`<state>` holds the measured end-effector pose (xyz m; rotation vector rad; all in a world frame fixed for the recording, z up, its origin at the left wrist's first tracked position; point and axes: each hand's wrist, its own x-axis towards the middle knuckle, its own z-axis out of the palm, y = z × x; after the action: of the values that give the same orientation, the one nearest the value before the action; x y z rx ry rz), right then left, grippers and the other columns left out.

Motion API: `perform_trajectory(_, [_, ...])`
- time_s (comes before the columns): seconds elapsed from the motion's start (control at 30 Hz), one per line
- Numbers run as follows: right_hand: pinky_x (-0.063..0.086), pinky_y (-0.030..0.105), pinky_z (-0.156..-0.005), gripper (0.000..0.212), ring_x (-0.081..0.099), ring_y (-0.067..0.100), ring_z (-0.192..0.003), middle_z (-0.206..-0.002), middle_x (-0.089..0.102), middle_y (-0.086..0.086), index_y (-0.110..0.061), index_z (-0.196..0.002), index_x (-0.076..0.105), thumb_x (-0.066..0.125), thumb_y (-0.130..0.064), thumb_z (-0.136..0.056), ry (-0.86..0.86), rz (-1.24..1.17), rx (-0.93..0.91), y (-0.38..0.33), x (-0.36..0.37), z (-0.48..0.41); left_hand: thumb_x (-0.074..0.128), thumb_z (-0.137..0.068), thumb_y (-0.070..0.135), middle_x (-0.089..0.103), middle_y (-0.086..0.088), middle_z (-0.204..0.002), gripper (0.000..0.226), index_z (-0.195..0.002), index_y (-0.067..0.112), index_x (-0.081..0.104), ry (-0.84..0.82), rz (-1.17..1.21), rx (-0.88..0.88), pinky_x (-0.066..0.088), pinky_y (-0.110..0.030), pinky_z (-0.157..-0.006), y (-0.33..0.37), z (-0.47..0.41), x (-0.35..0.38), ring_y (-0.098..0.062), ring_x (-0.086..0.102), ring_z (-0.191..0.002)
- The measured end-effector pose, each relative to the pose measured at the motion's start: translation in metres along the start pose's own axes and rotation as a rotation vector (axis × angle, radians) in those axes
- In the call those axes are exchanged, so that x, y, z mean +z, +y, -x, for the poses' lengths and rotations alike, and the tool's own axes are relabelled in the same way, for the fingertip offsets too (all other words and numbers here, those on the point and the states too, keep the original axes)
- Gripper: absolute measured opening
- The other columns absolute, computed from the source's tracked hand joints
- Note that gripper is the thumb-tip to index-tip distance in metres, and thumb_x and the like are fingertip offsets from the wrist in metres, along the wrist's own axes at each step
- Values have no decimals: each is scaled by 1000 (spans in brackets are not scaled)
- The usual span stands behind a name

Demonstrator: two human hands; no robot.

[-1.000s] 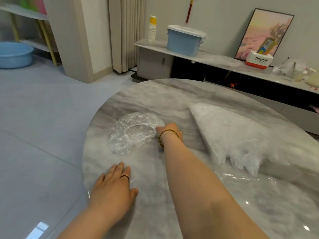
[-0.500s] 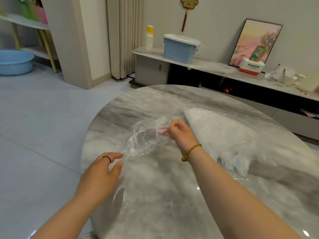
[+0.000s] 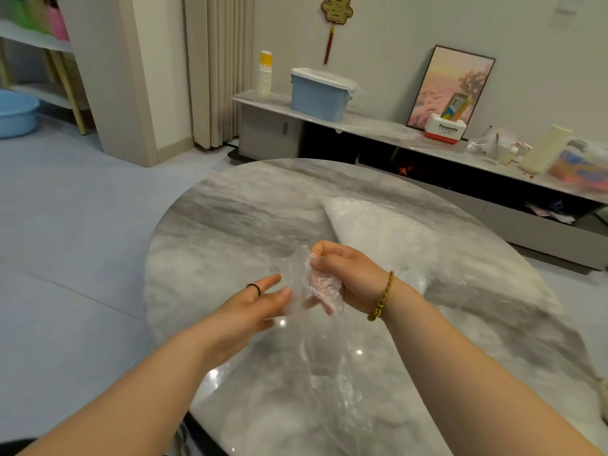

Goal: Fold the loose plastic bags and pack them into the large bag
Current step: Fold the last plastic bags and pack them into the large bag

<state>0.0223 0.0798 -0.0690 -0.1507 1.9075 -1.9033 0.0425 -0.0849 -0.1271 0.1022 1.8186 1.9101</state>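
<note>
A loose clear plastic bag [image 3: 307,284] hangs crumpled above the round marble table [image 3: 230,232]. My right hand [image 3: 345,274] grips its bunched top, with film wrapped over the fingers. My left hand [image 3: 260,301] reaches in from the left, fingers stretched out, and its fingertips touch the lower film. The large white translucent bag [image 3: 388,238] lies on the table to the right, behind my right hand. More clear film [image 3: 332,383] lies flat on the table close to me.
The table's left edge drops to a grey tiled floor. Behind the table runs a low cabinet [image 3: 378,133] with a blue lidded bin [image 3: 320,95], a stack of cups, a framed picture and clutter. A blue basin [image 3: 14,113] sits far left.
My right hand has lifted the clear bag off the table and brought it closer, bunching it. My left hand has left the tabletop and risen to meet the hanging film.
</note>
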Motion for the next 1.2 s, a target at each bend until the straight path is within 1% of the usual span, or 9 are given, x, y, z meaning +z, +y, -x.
perform_trajectory(0.13, [50, 33, -51, 18, 54, 8, -43, -48, 56, -6, -11, -71, 45, 50, -8, -88, -21, -7, 7, 6, 0, 4, 66, -59, 38, 59, 1, -107, 89, -140, 18, 34, -53, -34, 0, 42, -20, -79, -3, -3, 7, -8, 58, -91])
perform_trajectory(0.23, [54, 29, -47, 9, 59, 13, -48, -60, 59, 4, -9, -73, 46, 52, -16, -73, -89, -57, 28, 9, -1, 10, 71, -50, 44, 54, 5, -125, 83, -127, 29, 45, -75, -57, 51, 40, -25, -97, -2, -5, 7, -7, 52, -112])
perform_trajectory(0.4, [54, 27, -45, 7, 60, 12, -51, -63, 61, 3, -9, -75, 49, 52, -15, -73, -142, -60, 56, 9, -6, 16, 74, -56, 21, 72, 7, -90, 54, -107, 23, 57, -181, 49, 92, 44, -20, -85, 2, -6, 5, -5, 65, -90])
perform_trajectory(0.53, [45, 21, -44, 19, 52, 6, -44, -55, 54, -2, -14, -86, 59, 66, -22, -71, -37, 31, 98, 12, -16, 17, 70, -76, 0, 68, 9, -63, 16, -79, 14, 62, 121, 9, 104, 44, -23, -77, 7, -8, 3, -9, 60, -71])
perform_trajectory(0.67, [41, 15, -44, 16, 45, 1, -43, -55, 59, -4, -17, -101, 52, 47, -4, -92, -141, 133, 203, 11, -17, 26, 65, -80, 2, 60, 3, -73, 17, -70, 15, 60, 411, 33, 240, 43, -18, -73, 19, -7, -3, -8, 55, -72])
perform_trajectory(0.73, [44, 13, -49, 18, 46, -1, -46, -73, 64, 11, -17, -86, 56, 53, 0, -89, -187, 359, 233, 11, -13, 26, 65, -80, 4, 60, 4, -75, 19, -70, 18, 60, 500, 9, 310, 42, -19, -73, 23, -5, -7, -8, 54, -75])
perform_trajectory(0.83, [40, 11, -56, 33, 45, -2, -47, -62, 50, -3, -19, -59, 50, 61, -4, -86, 57, 668, 68, 12, -9, 19, 64, -80, 2, 65, 9, -72, 21, -73, 22, 61, 555, 21, 423, 45, -16, -73, 32, 3, -12, -7, 57, -76])
perform_trajectory(1.0, [35, 5, -78, 14, 50, 11, -77, -74, 64, 4, -1, -77, 70, 60, -11, -80, 737, 1033, -725, 15, -20, 17, 63, -74, 0, 69, 19, -66, 23, -71, 22, 72, 372, 44, 573, 47, -4, -63, 52, 27, -13, 8, 64, -73])
perform_trajectory(1.2, [41, 28, -79, 27, 56, 18, -86, -76, 72, 12, -1, -68, 72, 49, -13, -76, 663, 1351, -971, 62, -45, 36, 65, -72, -14, 68, 29, -75, 55, -52, 37, 71, 66, -317, 440, 43, 1, -72, 30, 34, -17, 20, 57, -87])
